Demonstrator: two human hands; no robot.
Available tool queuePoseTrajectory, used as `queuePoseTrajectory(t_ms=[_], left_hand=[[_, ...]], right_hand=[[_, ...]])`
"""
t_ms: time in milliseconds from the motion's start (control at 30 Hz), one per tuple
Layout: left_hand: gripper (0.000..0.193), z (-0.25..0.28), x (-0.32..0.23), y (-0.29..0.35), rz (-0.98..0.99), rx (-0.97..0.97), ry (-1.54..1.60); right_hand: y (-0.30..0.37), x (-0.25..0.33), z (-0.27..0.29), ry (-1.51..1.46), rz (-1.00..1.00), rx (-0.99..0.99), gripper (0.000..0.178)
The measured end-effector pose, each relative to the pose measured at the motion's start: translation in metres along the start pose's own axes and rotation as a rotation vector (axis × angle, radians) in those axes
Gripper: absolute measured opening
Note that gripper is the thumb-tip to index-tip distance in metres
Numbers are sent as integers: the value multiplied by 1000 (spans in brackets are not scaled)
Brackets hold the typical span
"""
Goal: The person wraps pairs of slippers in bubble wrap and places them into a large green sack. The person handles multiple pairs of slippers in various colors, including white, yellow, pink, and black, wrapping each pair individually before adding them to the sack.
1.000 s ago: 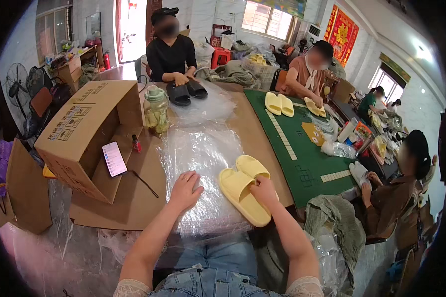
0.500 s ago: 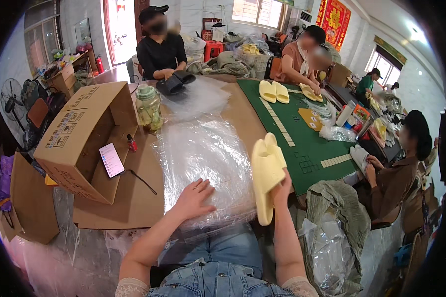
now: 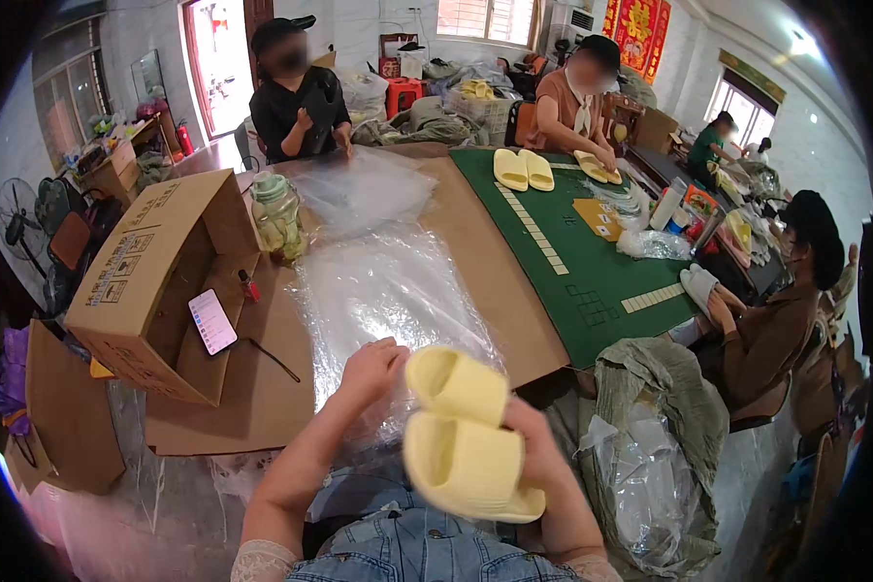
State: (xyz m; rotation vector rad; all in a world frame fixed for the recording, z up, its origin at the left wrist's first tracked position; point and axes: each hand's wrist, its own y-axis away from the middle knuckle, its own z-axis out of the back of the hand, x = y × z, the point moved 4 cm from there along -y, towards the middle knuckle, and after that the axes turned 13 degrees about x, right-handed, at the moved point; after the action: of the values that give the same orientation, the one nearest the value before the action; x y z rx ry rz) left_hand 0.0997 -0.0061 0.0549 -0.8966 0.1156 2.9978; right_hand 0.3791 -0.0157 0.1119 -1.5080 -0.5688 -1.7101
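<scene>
A pair of pale yellow slide slippers (image 3: 470,436) hangs over my lap at the table's near edge, toes turned to the right. My right hand (image 3: 535,436) grips the pair from the right side, its fingers partly hidden behind them. Just left of the slippers, my left hand (image 3: 373,371) rests over a stack of clear plastic bags (image 3: 388,281). Its fingers are drawn together; whatever they pinch is too small to make out.
An open cardboard box (image 3: 155,281) lies on its side at left, with a phone (image 3: 211,322) and a glass jar (image 3: 276,215) nearby. Another slipper pair (image 3: 524,171) sits on the green mat (image 3: 514,252). Several people work around; one (image 3: 296,92) stands across the table.
The slippers have swung left and toward me, turning sideways in my right hand. My left hand has gone from lying flat on the bags to closed fingers. The person opposite has raised the dark footwear.
</scene>
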Motion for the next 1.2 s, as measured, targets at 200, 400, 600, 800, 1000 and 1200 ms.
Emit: queuePoseTrajectory(t_ms=[200,400,600,800,1000,1200], left_hand=[[36,-6,21,-11,18,-43,5],[38,-8,15,-3,-41,-37,-22],[38,2,-24,15,-7,63,-84],[38,8,-14,18,-113,56,-1],[37,0,-10,15,-254,223,154],[45,16,17,-11,-65,91,510]], right_hand=[[-11,-11,-24,638,21,246,24],[-23,-43,10,783,-94,-6,23],[-30,-39,8,789,-85,-88,24],[-31,-34,7,792,-76,-36,24],[-31,-30,-1,898,-87,216,27],[-30,-60,-7,861,-42,262,27]])
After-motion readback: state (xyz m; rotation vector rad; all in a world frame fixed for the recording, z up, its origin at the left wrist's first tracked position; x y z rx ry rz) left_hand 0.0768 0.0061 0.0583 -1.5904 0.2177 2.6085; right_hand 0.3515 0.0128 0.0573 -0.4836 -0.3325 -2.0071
